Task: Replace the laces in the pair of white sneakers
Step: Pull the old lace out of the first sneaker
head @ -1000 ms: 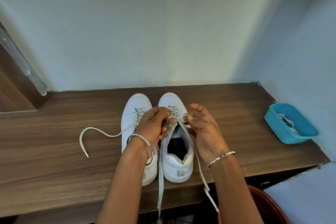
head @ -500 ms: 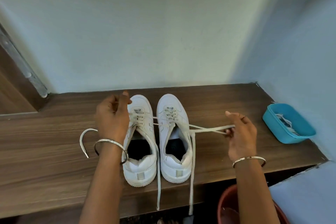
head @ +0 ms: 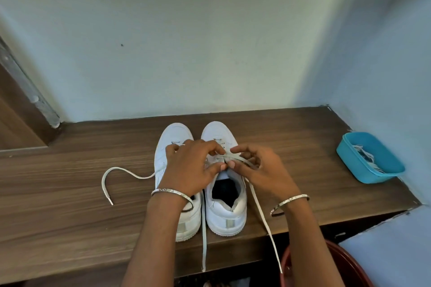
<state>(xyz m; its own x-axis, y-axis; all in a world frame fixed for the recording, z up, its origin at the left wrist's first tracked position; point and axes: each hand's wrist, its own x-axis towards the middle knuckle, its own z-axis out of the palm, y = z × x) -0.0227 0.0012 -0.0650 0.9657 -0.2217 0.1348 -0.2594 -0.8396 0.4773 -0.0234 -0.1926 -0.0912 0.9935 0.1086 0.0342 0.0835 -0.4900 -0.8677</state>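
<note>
Two white sneakers stand side by side on the wooden shelf [head: 70,205], toes toward the wall. My left hand [head: 193,168] lies over the left sneaker [head: 173,137] and reaches across to the right sneaker [head: 227,202], pinching its white lace [head: 263,214] at the eyelets. My right hand [head: 258,170] pinches the same lace from the right, fingertips almost touching the left hand's. Two lace ends hang over the shelf's front edge. The left sneaker's lace [head: 116,170] trails in a loop to the left on the shelf.
A blue plastic tub [head: 347,158] holding more white laces sits at the shelf's right end by the wall. A dark red round bin [head: 345,265] stands below the shelf at the lower right. Walls close the shelf at the back and right.
Half a second ago both hands were spread wide, pulling the lace out sideways. Now they have come back together over the right sneaker's eyelets, and the lace ends hang down again.
</note>
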